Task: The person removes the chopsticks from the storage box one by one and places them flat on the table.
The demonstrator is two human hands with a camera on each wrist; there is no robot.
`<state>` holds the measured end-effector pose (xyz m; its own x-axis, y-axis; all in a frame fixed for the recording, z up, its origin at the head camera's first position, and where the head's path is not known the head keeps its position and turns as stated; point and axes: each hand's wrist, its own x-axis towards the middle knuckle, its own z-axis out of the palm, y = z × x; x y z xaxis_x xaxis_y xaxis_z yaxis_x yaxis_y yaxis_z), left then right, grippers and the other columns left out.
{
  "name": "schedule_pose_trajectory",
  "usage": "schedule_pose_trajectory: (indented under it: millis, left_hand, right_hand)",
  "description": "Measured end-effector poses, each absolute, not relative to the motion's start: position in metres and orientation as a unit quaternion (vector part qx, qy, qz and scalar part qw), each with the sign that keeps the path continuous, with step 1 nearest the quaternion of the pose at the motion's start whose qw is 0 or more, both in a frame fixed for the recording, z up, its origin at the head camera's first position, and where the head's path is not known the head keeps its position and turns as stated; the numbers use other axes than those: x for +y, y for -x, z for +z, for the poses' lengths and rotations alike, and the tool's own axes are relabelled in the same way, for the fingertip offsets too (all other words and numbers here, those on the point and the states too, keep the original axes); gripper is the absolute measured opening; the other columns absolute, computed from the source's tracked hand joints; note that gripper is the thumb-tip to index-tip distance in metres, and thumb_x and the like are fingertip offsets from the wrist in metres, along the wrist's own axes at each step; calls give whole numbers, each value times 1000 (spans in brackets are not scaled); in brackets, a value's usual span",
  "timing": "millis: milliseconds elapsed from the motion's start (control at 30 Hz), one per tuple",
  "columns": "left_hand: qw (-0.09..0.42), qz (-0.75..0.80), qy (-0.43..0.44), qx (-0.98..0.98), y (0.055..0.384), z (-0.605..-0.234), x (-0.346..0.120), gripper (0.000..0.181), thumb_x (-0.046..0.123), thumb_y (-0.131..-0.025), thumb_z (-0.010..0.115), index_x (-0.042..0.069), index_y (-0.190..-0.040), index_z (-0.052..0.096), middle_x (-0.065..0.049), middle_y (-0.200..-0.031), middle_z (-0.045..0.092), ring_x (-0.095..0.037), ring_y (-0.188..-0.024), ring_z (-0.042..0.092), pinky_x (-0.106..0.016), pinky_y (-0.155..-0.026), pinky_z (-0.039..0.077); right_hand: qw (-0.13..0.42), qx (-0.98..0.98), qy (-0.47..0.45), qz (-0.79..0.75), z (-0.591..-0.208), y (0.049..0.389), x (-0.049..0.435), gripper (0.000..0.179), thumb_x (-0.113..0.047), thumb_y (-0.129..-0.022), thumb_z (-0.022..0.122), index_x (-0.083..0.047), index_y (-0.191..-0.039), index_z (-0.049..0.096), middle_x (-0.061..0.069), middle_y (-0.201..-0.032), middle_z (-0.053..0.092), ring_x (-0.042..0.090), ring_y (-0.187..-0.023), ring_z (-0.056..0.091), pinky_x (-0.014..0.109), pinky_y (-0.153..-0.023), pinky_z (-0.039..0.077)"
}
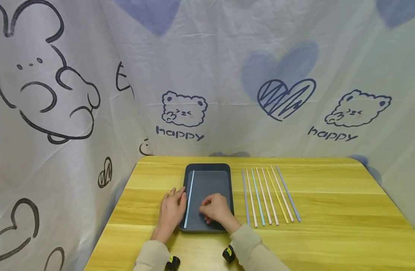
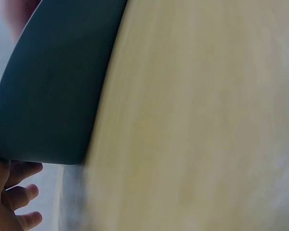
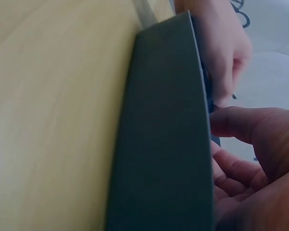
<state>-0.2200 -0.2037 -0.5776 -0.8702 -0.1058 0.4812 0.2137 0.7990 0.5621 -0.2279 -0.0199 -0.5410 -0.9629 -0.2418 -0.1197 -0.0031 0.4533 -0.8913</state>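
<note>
A dark grey rectangular tray (image 1: 212, 180) stands on the table. One thin pale-blue stick, like a straw (image 1: 189, 198), lies lengthwise inside it near the left wall. My left hand (image 1: 171, 210) rests at the tray's left rim, its fingers loosely extended; in the left wrist view those fingers (image 2: 26, 195) show beyond the tray's end. Over the tray floor, right of the stick, is my right hand (image 1: 215, 208), fingers loosely curled, nothing visible in it. In the right wrist view, a gap separates its thumb (image 3: 241, 122) from the fingers, whose tips the tray wall partly hides.
Right of the tray, several thin sticks in blue, pink, light blue and yellow (image 1: 257, 196) lie side by side on the wooden table (image 1: 346, 210). A printed cloth (image 1: 228, 124) hangs behind the table and along its left side.
</note>
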Motion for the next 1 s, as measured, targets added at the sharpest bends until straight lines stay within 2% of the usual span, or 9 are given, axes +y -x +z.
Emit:
schedule_pose_trajectory:
  millis: [167, 467, 767, 1000]
  left_hand:
    - [230, -321, 17, -919, 221, -576, -205, 32, 17, -106, 61, 1, -131, 74, -32, -133, 68, -48, -130, 64, -63, -115, 45]
    - [217, -325, 0, -921, 220, -576, -204, 33, 22, -107, 61, 5, -132, 74, -32, -137, 66, -50, -131, 63, -63, -114, 47]
    - [211, -322, -5, -923, 221, -579, -205, 35, 23, -107, 60, 6, -134, 73, -31, -138, 66, -49, -131, 63, -63, -113, 47]
    - [213, -323, -7, -922, 221, -579, -204, 34, 24, -107, 60, 6, -134, 73, -30, -139, 66, -52, -129, 62, -64, -110, 49]
  right_hand:
    - [116, 847, 74, -514, -543, 225, -29, 8, -5, -84, 78, -3, -77, 74, 2, -51, 63, 9, -39, 59, 32, -43, 58]
    - [109, 853, 77, -504, -547, 217, -42, 17, -6, -84, 80, -5, -69, 72, 3, -48, 62, 10, -36, 58, 30, -39, 55]
    - [90, 865, 78, -488, -554, 217, -52, 29, -9, -85, 82, -7, -60, 69, -1, -44, 58, 8, -32, 53, 27, -36, 51]
    - [69, 878, 58, -469, -557, 218, -58, 37, -18, -85, 87, -11, -55, 66, -4, -39, 53, 6, -29, 49, 26, -32, 47]
